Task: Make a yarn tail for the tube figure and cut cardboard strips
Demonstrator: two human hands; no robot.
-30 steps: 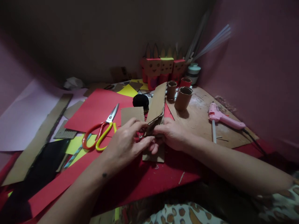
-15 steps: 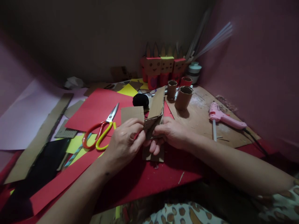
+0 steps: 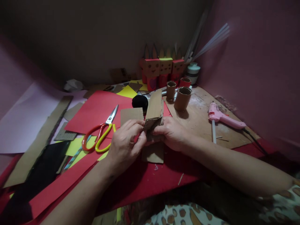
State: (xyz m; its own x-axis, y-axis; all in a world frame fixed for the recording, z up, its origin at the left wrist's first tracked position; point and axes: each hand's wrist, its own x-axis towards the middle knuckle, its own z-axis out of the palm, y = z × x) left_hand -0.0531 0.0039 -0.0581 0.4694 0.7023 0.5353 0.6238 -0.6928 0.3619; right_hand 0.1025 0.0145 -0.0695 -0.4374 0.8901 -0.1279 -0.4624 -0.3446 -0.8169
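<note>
Left hand [image 3: 127,137]: pinching the near left corner of the folded cardboard [image 3: 155,99], thumb and fingers gripping it from the side.
Right hand [image 3: 174,132]: gripping the same piece from its right side, thumb lying across it; some fingertips are hiding beneath.
Red tabletop [image 3: 140,187]: spreading under the work; the folded cardboard is sitting between the two hands near its middle, and whether it is also touching the surface is not showing.
Scissors [image 3: 99,137]: lying near the left hand, on its left, blades pointing away from the person.
Folded cardboard: probably weighing very little, so a light fingertip hold is serving better than a full fist (dry card is rarely slipping, which is helping).
Upper flap [image 3: 152,111]: slanting up and away from the hands, looking stiff along its length; hard squeezing on its flat face would likely be denting the corrugation.
Lower cardboard strip [image 3: 152,154]: poking out beneath the hands toward the person; whether it is joining the held piece is not showing.
Crease: mostly hiding behind the fingers; judging by the material, cracking there is the main risk, so bracing both sides close to it is making sense.
Cut edges [image 3: 162,110]: looking ragged, likely fraying under rubbing; holding slightly inward from them is seeming safest.
</note>
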